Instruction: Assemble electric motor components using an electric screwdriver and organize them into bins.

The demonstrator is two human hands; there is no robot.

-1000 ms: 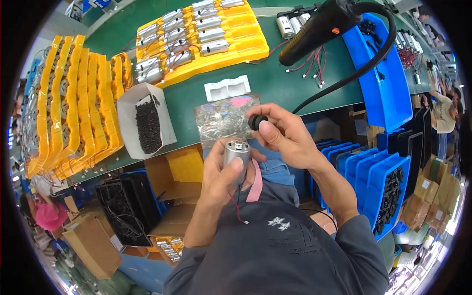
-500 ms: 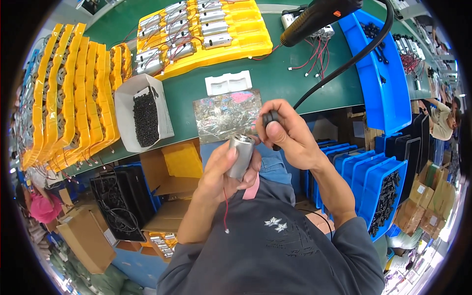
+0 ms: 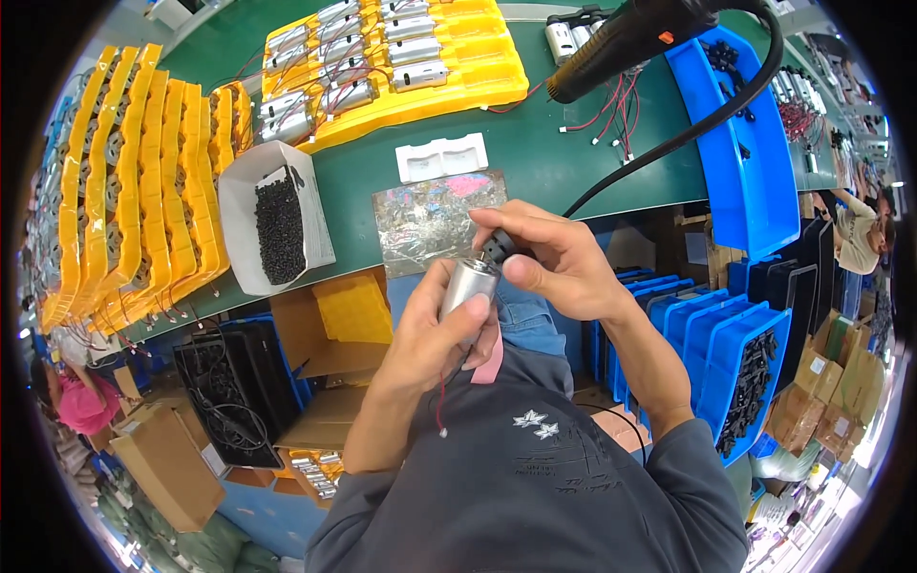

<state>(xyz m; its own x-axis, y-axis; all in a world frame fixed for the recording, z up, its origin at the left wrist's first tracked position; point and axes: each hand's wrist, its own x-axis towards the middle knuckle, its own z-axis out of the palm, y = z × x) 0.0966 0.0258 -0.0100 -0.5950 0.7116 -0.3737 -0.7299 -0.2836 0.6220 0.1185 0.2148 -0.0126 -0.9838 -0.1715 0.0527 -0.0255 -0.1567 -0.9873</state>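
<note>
My left hand [image 3: 420, 334] is wrapped round a silver cylindrical motor [image 3: 466, 289], its top end tilted up toward my right hand. A thin red wire [image 3: 441, 406] with a white plug hangs below the motor. Between the thumb and fingers of my right hand [image 3: 568, 263] is a small round black part [image 3: 498, 247]. It is at the motor's top end and seems to touch it; my fingers partly hide the contact. Just beyond my hands lies a stained metal plate [image 3: 415, 229], with a white two-hollow holder [image 3: 441, 159] behind it.
A yellow tray of motors [image 3: 401, 110] lies at the back, with stacked yellow trays [image 3: 181, 181] at left. Near them stands a white box of small black pieces [image 3: 320, 239]. A black tool [image 3: 621, 48] with a thick cable hangs above the green bench, near a blue bin [image 3: 740, 191].
My right hand has moved left and slightly down, bringing the black part from beside the motor to its top end. The left hand's thumb has shifted on the motor.
</note>
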